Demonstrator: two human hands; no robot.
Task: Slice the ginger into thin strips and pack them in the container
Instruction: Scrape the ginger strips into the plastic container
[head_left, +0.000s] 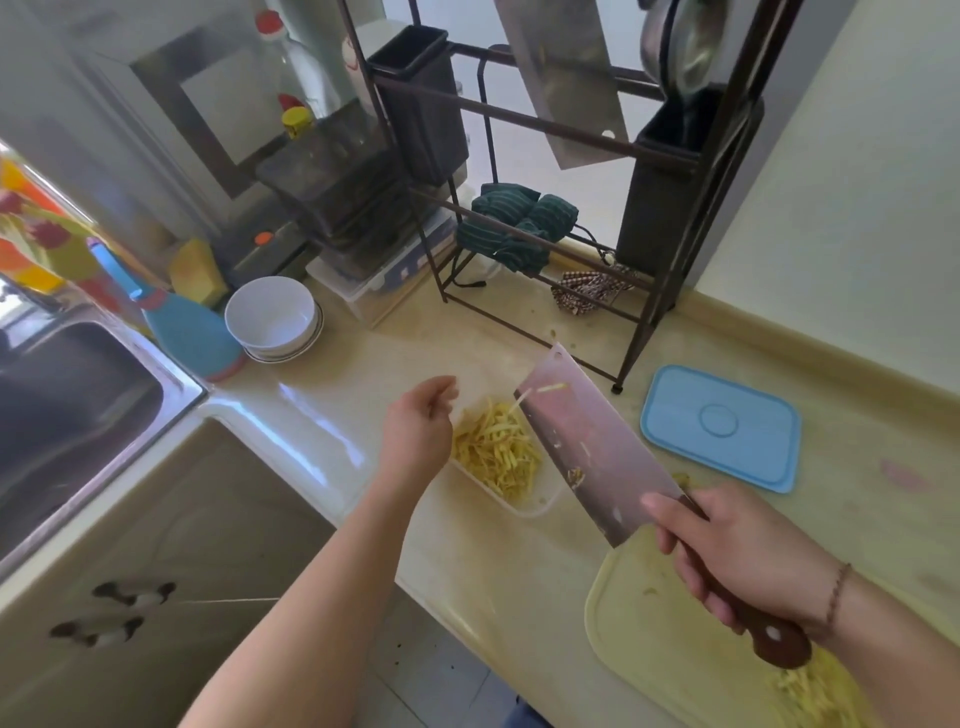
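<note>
- The right hand (748, 551) is wrapped around the brown handle of the cleaver (597, 447). The fingers curl under the handle and the thumb lies near the heel of the blade.
- The blade is lifted off the counter. Its long axis goes from the right hand up and to the left, and its far end hangs over the right part of the clear container (524, 501).
- A few ginger strips (493, 447) stick to the flat of the blade near its far corner. The large pile already lies inside the container, just left of the blade.
- The left hand (418, 431) holds nothing. Its fingers are loosely bent, and it is at the left rim of the container, beside the pile. I cannot tell if it touches the rim.
- More cut ginger (810, 686) lies on the pale cutting board (654, 613), at the near right corner, under and behind the right wrist.
- So the remaining ginger lies toward the person from the grip, while the container lies away and to the left, along the line of the blade. The right hand is clearly nearer to this remaining pile.
- I judge that the packing is partly done. The next load needs the blade to come back and lie flat on the board.
- The blue lid (722, 428) lies flat on the counter to the right of the container, apart from it.
</note>
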